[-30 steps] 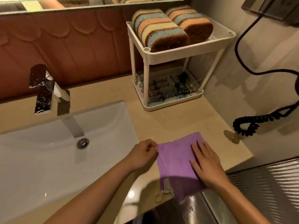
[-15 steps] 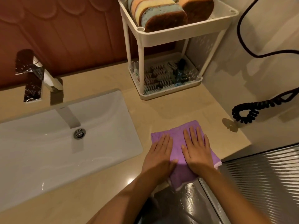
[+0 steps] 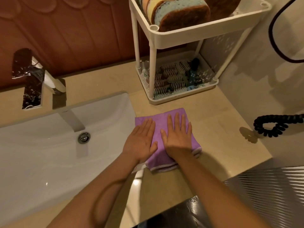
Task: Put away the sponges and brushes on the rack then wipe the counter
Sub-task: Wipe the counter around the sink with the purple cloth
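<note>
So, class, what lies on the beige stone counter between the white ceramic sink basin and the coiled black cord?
In the head view, a folded purple cloth, pressed flat by the left hand and right hand; then bare counter.

The cloth (image 3: pixel 159 122) lies on the counter (image 3: pixel 213 129), right of the sink (image 3: pixel 41 153) and near of the rack (image 3: pixel 189 37). The left hand (image 3: pixel 139 142) and right hand (image 3: pixel 178 137) rest flat on it, side by side. The tap (image 3: pixel 37 79) stands behind the sink. Sponges (image 3: pixel 181 14) sit on the rack's top shelf, brushes (image 3: pixel 174 79) on its bottom one. A coiled cord (image 3: pixel 271 124) hangs far right.
</note>
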{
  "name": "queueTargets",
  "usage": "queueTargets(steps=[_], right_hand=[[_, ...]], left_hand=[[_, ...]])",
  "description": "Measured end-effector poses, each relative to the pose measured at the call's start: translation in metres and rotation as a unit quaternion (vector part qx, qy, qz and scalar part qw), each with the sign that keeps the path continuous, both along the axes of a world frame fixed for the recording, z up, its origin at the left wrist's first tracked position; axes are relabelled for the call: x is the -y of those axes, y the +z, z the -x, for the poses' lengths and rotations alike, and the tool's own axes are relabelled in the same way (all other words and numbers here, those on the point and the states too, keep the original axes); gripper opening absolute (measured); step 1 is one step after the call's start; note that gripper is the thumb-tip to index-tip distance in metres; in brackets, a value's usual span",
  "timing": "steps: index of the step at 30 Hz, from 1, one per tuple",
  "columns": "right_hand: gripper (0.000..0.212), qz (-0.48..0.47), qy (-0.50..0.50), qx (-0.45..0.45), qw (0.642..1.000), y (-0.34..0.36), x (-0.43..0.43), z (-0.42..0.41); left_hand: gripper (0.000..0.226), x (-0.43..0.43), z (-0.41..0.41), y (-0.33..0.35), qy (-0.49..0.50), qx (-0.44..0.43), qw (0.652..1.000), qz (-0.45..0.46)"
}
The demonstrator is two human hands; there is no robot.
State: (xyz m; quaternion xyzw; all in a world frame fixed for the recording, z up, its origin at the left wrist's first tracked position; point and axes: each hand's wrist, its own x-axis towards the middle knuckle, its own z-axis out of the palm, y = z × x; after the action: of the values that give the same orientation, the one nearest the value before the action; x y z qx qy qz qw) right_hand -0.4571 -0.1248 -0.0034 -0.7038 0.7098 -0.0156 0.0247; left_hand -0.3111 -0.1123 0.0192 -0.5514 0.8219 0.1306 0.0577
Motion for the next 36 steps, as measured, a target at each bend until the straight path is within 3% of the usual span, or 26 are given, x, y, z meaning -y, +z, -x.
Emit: queueTargets(steps=[2,5,13,18,23,36], right_hand=[[0.064,-0.012,-0.026,0.006,1.000,0.002,0.010,-0.012],[0.063,-0.023,-0.059,0.016,0.998,0.002,0.025,-0.025],[0.055,0.049,-0.045,0.011,0.998,-0.011,0.037,-0.023],[0.052,0.071,0.012,0.014,0.997,-0.014,0.020,-0.001],[0.058,0.034,0.002,0.037,0.999,-0.004,-0.024,0.018],[0.054,-0.044,-0.020,0.002,0.999,0.004,-0.132,0.004]], left_hand=[[0.087,0.016,-0.004,0.004,0.011,0.000,1.000,-0.003],[0.065,0.040,-0.005,0.008,0.025,-0.003,1.000,-0.016],[0.061,0.049,0.007,0.003,0.072,-0.001,0.997,-0.020],[0.063,0.018,0.020,-0.003,0.095,-0.054,0.994,0.006],[0.066,-0.026,0.038,-0.004,0.126,-0.106,0.986,0.016],[0.057,-0.129,0.023,-0.005,0.063,-0.120,0.991,-0.014]])
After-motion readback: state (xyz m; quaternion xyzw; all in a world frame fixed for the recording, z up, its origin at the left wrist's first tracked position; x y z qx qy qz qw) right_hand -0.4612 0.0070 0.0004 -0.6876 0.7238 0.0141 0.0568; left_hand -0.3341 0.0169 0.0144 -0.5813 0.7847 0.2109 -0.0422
